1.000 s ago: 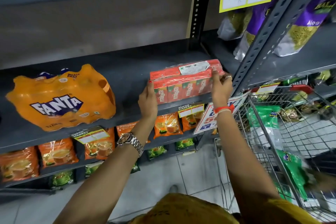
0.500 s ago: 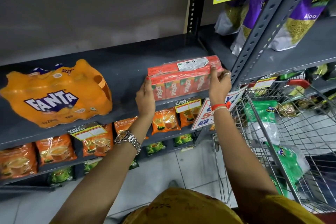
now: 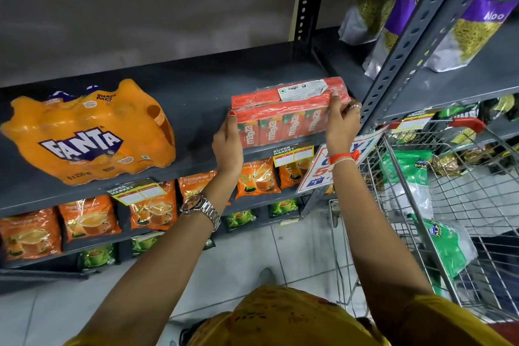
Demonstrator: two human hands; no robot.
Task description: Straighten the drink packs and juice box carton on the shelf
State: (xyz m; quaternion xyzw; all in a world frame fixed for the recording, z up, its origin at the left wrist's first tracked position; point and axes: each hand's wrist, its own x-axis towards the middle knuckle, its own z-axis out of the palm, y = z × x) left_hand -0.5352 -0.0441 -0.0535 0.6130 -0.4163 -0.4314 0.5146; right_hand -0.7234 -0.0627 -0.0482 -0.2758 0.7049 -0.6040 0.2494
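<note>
Both hands are on the Maaza juice box carton [image 3: 289, 114] right now, one at each end, clamped on it across its length. The left hand [image 3: 227, 146] presses flat against the left end, red-painted fingertips up at the top corner, a metal wristwatch [image 3: 200, 208] on that wrist. The right hand [image 3: 341, 121] wraps the right end, fingers [image 3: 335, 98] curled over the top edge near the white label, rings on show and a red thread band [image 3: 344, 157] at the wrist. The carton sits at the front lip of the grey shelf [image 3: 196, 98], red boxes in clear shrink-wrap, front face toward the camera; whether its base lies fully flat on the shelf is hard to tell from this angle.

Well off to the left of the left hand, on the same shelf, rests the orange Fanta drink pack [image 3: 90, 132], angled with its logo tilted and apart from the carton. Below the hands, orange tea packets [image 3: 257, 178] line the lower shelf with yellow price tags [image 3: 293, 153] clipped to the edge above them. Just to the right of the right hand stands a wire shopping trolley [image 3: 460, 194] holding green packets [image 3: 446, 244], and a promo sign [image 3: 323, 174] hangs beside that wrist.
</note>
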